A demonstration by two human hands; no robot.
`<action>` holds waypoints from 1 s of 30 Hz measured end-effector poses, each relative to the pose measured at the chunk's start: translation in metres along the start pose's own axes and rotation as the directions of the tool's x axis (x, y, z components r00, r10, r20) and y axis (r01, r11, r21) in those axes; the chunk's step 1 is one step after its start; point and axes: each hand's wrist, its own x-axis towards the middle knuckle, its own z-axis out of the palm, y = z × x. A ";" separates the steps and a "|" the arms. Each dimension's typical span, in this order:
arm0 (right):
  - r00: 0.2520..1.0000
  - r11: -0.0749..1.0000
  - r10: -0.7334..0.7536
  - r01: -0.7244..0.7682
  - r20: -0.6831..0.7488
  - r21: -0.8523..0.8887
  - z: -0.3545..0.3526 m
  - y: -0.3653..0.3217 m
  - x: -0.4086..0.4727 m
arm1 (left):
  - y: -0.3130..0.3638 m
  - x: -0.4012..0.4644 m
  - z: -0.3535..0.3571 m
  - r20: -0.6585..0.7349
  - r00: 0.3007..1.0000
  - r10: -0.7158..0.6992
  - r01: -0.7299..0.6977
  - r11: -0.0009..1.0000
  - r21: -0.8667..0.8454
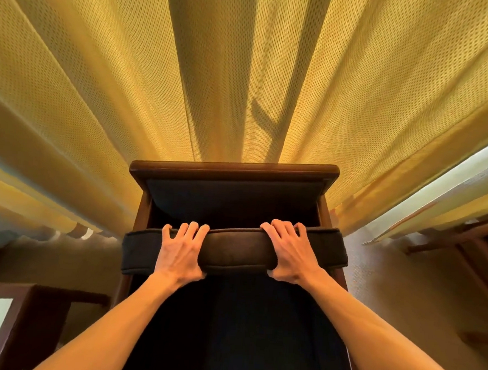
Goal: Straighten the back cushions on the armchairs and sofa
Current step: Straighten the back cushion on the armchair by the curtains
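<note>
Hands are seen gripping a dark back cushion (234,248), which is held up w/ its top edge toward the camera, in front of an armchair (235,170). Left hand (180,251) is clamped on the cushion left of centre: fingers (190,230) are curled over the far edge, thumb is tucked under the near edge. Right hand (291,252) is clamped the same way right of centre, fingers over the top, thumb beneath. Both forearms are stretched fwd from the bottom corners of the view.

Cushion is held roughly level across the chair's width, w/ piping visible along its edges; its ends stick out a little past the wooden side rails. It's kept apart from the chair's back frame, so that a dark gap is left between cushion and wooden top rail. Dark upholstery of the backrest is visible beyond that gap, below the rail. Below the hands, the seat area is too dark to be made out.

Behind the armchair, a yellow mesh curtain (101,76) is hung in long folds, lit from behind; a thin branching shadow is cast on it near centre. Carpeted floor (380,279) is seen at either side. Wooden furniture (29,314) is partly visible at lower left, and more wood framing (467,244) at right.
</note>
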 end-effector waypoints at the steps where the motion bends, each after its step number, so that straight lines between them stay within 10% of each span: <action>1: 1.000 1.000 0.016 -0.016 -0.020 0.003 0.001 0.003 0.001 | -0.002 0.004 0.000 -0.002 1.000 0.003 -0.003 1.000 -0.001; 14: 0.955 0.954 0.295 -0.296 0.021 0.044 -0.007 0.024 0.070 | -0.022 0.085 -0.019 0.068 0.986 -0.153 0.162 0.975 -0.153; 21: 1.000 0.996 0.003 -0.001 -0.020 0.093 -0.002 -0.020 0.097 | 0.025 0.098 -0.009 0.047 0.998 0.043 -0.034 0.982 -0.184; 30: 0.979 0.982 0.186 -0.187 -0.084 -0.012 0.009 0.090 0.056 | -0.071 0.067 0.013 -0.093 0.994 -0.054 0.047 0.997 -0.067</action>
